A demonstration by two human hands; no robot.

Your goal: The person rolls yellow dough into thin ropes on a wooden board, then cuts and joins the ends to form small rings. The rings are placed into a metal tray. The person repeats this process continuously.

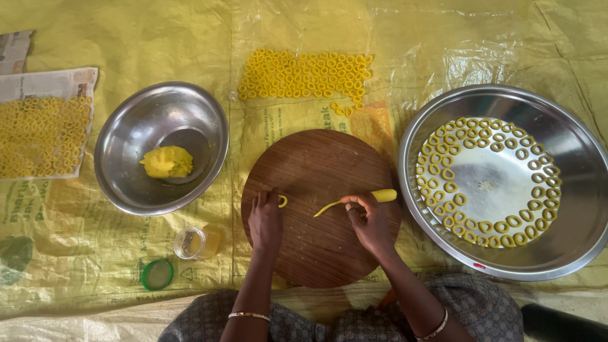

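So there's a soft yellow dough rope (354, 200), thick at one end and tapering to a thin tail, lying across the round dark wooden board (316, 247). Tiny yellow dough ring (282, 201) sits flat nearby on the same board.

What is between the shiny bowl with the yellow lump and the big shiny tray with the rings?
In the head view, the round brown wooden board lies between the steel bowl and the wide steel tray, with both hands on it.

light: bright, even | glare: plastic sheet (443, 38) | focus: sharp
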